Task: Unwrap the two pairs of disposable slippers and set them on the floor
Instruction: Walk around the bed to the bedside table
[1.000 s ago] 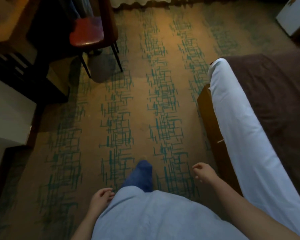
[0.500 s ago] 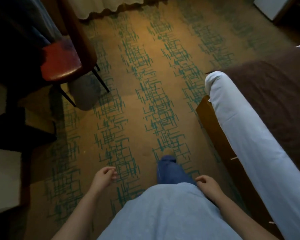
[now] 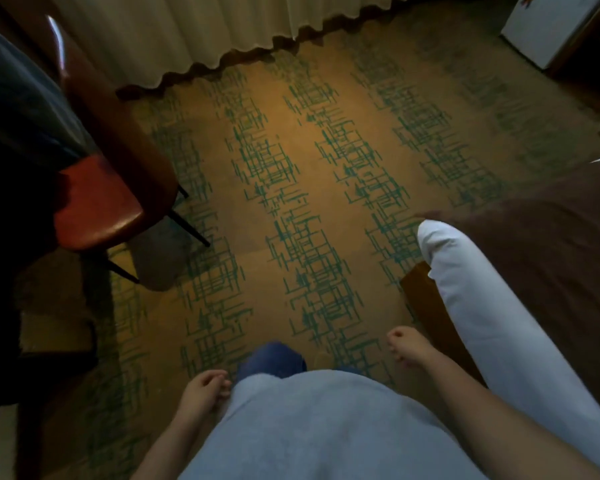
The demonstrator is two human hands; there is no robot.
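No slippers or wrappers show in this view. My left hand (image 3: 203, 388) hangs at my side near the bottom centre, fingers loosely curled, holding nothing. My right hand (image 3: 409, 346) hangs lower right beside the bed, fingers also loosely curled and empty. Below me are my light blue shirt and a blue-jeaned knee (image 3: 274, 360) stepping over the tan carpet with green line patterns (image 3: 309, 209).
A chair with a red seat (image 3: 94, 206) and thin dark legs stands at left, beside dark furniture. A bed with a white sheet (image 3: 492, 313) and brown cover (image 3: 548, 251) fills the right. Cream curtains (image 3: 194, 29) hang at the top; a white cabinet (image 3: 548, 26) sits top right.
The view has moved forward and tilted up, bringing the curtains into sight. The chair has slid down-left in frame. Both hands swing at my sides as I walk; they stay empty.
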